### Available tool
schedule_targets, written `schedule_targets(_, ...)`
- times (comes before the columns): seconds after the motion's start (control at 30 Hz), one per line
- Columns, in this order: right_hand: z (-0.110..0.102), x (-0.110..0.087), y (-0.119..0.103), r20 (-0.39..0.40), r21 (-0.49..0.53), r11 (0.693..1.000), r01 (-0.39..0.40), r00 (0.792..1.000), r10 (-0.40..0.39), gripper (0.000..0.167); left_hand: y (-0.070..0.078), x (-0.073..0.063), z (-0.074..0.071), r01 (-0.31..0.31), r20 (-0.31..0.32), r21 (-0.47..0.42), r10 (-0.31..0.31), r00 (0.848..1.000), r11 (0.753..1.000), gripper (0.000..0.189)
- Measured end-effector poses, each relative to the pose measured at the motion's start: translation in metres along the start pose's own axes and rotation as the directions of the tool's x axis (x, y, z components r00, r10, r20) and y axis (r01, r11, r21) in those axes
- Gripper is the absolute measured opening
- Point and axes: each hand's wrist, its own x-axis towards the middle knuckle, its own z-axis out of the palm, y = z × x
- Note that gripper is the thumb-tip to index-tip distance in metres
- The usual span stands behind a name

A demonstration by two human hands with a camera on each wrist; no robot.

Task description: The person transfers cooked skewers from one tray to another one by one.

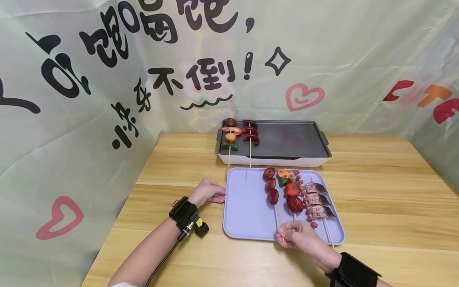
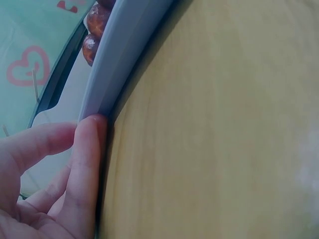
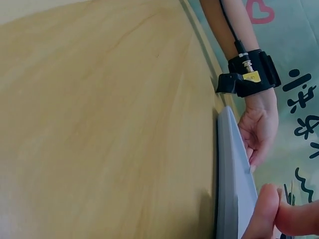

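A pale lavender tray (image 1: 244,211) lies on the wooden table. My left hand (image 1: 208,191) pinches its left rim between thumb and fingers, as the left wrist view shows close up. Over the tray's front edge, my right hand (image 1: 303,238) pinches the bare stick end of a skewer with three glossy brown balls (image 1: 270,185). Just right of it on the tray lie a mixed skewer (image 1: 292,189) with orange, green and red pieces, a thin skewer of small pink pieces (image 1: 306,201), and a fish skewer (image 1: 318,199) with three silvery-skinned chunks.
Behind the tray stands a dark griddle (image 1: 287,139) with a white base. At its left lie a mixed skewer with a shrimp (image 1: 231,130) and a skewer of dark red curled pieces (image 1: 251,132), sticks pointing forward. A printed cloth (image 1: 215,91) hangs behind the table.
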Motion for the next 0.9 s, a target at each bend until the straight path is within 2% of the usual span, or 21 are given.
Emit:
schedule_targets(0.2,-0.002,0.001,-0.002,0.007,-0.038,0.999,0.021,1.000,-0.021,0.018,0.001,-0.001,0.000,-0.002,0.003,0.001,0.002,1.000,1.000,0.016)
schedule_targets(0.37,-0.004,0.002,-0.003,-0.045,-0.204,0.978,0.044,0.997,-0.055,0.020,0.002,-0.002,-0.001,0.001,-0.001,0.005,-0.001,1.000,1.000,0.015)
schedule_targets(0.47,-0.004,0.003,-0.004,-0.054,-0.305,0.951,0.057,0.996,-0.077,0.020,0.002,-0.003,-0.001,-0.007,0.005,0.007,0.007,1.000,1.000,0.016)
schedule_targets(0.57,-0.006,0.006,-0.007,-0.021,-0.389,0.917,0.092,0.994,-0.108,0.017,0.008,-0.011,-0.001,-0.015,0.023,0.005,0.015,1.000,1.000,0.018)
schedule_targets(0.73,-0.007,0.010,-0.010,0.036,-0.532,0.829,0.173,0.983,-0.183,0.016,0.019,-0.025,0.001,-0.020,0.044,0.011,0.019,0.999,1.000,0.021)
schedule_targets(0.8,-0.007,0.011,-0.010,0.043,-0.570,0.801,0.183,0.980,-0.194,0.016,0.018,-0.023,0.001,-0.021,0.046,0.011,0.020,0.999,1.000,0.021)
schedule_targets(0.9,-0.007,0.012,-0.011,0.041,-0.589,0.789,0.176,0.981,-0.188,0.015,0.010,-0.014,-0.001,-0.022,0.048,0.006,0.022,0.999,1.000,0.021)
